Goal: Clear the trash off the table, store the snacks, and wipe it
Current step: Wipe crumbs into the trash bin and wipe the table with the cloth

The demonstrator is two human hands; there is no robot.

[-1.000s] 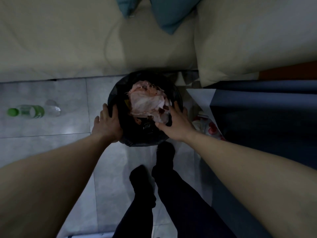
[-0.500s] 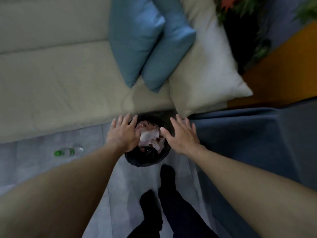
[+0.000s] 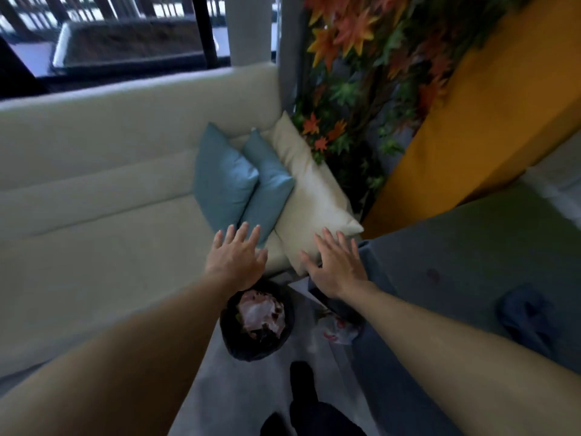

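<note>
Before the sofa (image 3: 94, 190), spread hands (image 3: 234, 262) (image 3: 338, 269) hover near bin (image 3: 234, 346).

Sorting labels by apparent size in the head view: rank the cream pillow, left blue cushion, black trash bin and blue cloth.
1. cream pillow
2. left blue cushion
3. black trash bin and blue cloth look alike, so I leave them tied.

The person is wearing dark, near-black trousers (image 3: 323, 418), showing at six o'clock of the view, with equally dark footwear (image 3: 301, 380) just above them, too dim to tell sock from shoe. The left forearm (image 3: 125, 357) at seven o'clock and the right forearm (image 3: 456, 350) at four o'clock are showing bare, as are the left hand (image 3: 234, 259) and right hand (image 3: 338, 269).
</note>
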